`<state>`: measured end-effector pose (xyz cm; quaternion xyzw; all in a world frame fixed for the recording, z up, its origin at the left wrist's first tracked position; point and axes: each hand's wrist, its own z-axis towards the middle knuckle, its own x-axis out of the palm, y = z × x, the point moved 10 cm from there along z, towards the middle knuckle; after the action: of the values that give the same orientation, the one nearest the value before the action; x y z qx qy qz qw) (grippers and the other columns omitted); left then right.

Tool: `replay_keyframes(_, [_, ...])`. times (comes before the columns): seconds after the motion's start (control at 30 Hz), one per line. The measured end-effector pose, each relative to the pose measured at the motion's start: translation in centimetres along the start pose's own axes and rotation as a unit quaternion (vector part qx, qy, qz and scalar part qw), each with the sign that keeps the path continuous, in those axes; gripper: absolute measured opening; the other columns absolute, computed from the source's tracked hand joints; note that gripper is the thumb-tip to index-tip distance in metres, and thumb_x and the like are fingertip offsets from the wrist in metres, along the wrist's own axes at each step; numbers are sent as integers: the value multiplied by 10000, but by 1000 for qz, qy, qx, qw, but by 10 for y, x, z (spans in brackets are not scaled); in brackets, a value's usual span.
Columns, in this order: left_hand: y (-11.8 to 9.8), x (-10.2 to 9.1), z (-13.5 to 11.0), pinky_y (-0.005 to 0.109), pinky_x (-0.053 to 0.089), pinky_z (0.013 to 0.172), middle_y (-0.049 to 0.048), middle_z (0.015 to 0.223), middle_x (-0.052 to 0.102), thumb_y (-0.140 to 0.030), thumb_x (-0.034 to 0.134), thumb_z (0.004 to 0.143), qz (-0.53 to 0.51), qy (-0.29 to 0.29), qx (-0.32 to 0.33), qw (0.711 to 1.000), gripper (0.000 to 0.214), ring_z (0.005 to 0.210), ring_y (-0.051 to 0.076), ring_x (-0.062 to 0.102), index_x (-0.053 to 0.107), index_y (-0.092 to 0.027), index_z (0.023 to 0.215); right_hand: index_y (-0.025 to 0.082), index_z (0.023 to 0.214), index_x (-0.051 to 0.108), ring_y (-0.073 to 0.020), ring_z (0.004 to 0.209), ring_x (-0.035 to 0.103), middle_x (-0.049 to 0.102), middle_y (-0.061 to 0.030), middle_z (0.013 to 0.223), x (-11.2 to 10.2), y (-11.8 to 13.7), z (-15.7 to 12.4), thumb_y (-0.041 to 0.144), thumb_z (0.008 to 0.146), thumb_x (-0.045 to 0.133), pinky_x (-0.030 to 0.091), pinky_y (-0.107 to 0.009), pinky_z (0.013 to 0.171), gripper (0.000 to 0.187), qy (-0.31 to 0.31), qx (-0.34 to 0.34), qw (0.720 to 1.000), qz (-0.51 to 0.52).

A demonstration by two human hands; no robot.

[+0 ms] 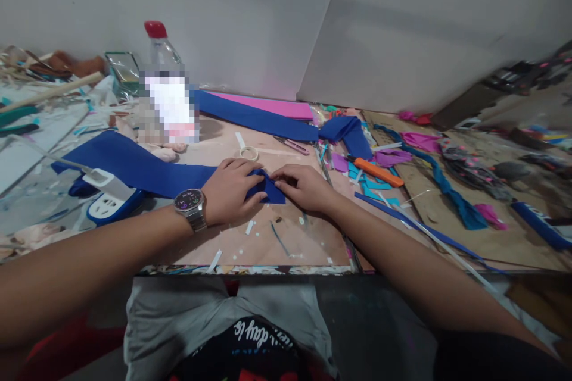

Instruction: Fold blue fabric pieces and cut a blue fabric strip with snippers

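A long blue fabric strip (pixel 147 169) runs across the board from the left, its right end folded into a crumpled point under my fingers. My left hand (pixel 232 190), with a watch at the wrist, presses on this end, thumb and forefinger holding either side of the fold. My right hand (pixel 308 186) pinches the tip of the fold between thumb and fingers. Its other fingers are curled and partly hidden. Just behind my left hand lies a roll of tape (pixel 249 153).
A phone (pixel 172 108) leans against a red-capped bottle (pixel 163 50). A power strip (pixel 111 205) lies at left. More blue strip (pixel 259 118), tweezers (pixel 295 146), an orange cutter (pixel 378 172) and coloured scraps (pixel 393 158) lie behind and right.
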<state>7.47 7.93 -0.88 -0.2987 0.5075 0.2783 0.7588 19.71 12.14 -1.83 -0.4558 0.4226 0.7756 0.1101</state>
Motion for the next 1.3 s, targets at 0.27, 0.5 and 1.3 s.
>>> replay_keyframes(0.27, [-1, 2, 0, 543, 425, 1109, 111, 1435, 630, -417, 575, 987, -20, 0, 4, 1000, 382, 1307, 327, 575, 677, -228, 1302, 182, 1084, 789, -175, 796, 681, 794, -63, 972, -1, -7, 1, 162, 933, 644, 508, -300, 754, 211, -20, 28, 999, 11])
replay_keyframes(0.5, [1, 5, -1, 560, 416, 1124, 122, 1484, 591, -480, 540, 1004, -19, 11, -7, 1000, 442, 1349, 348, 528, 665, -225, 1343, 179, 1102, 783, -145, 701, 615, 766, -41, 886, 0, -6, 1, 173, 909, 668, 467, -272, 687, 225, -10, 40, 999, 16])
replay_keyframes(1.3, [7, 13, -3, 565, 381, 1160, 140, 1539, 539, -512, 529, 991, -20, 39, -22, 999, 570, 1418, 358, 468, 566, -203, 1468, 173, 1212, 720, -164, 726, 640, 748, -37, 870, -11, -13, -1, 251, 1001, 561, 478, -281, 696, 275, -49, 64, 996, 28])
